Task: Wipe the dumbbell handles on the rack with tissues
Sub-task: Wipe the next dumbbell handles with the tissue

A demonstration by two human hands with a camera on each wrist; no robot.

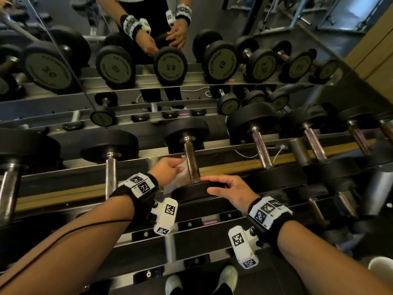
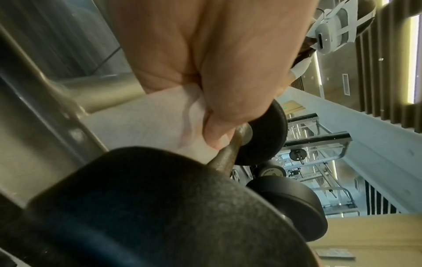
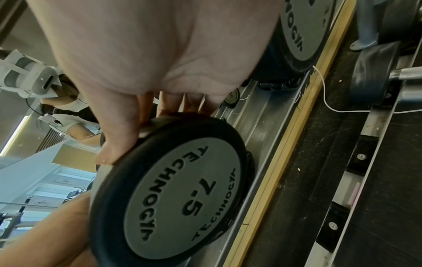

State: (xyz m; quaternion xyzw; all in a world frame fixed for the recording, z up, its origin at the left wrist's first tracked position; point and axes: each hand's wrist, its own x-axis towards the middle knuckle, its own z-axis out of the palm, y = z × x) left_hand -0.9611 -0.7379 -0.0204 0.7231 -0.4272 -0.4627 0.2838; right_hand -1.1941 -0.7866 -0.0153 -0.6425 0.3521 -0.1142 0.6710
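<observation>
Mirrored wall and dim gym light backed a steel rack loaded with black dumbbells. On its upper tier, straight ahead, lay the 7.5 dumbbell, its rusty brown handle running away from the person between two rubber heads. A white tissue lay against the handle's left side, bunched low towards the near head. The left hand held it there, fingers curled and pinching the tissue onto the bar. The right hand rested on the near head's rim, fingers bent over the edge and thumb on its face, seemingly steadying the weight. Neighbouring dumbbells sat to either side, and a thin white cable trailed along the rail to the right.

Judging from this, the rough, corroded bar could snag and shred the thin tissue under hard rubbing. Only the left side looked covered, so the far face might be missed. If the steadying hand slackened, the dumbbell might roll in its cradle and nip the fingers against the head.
</observation>
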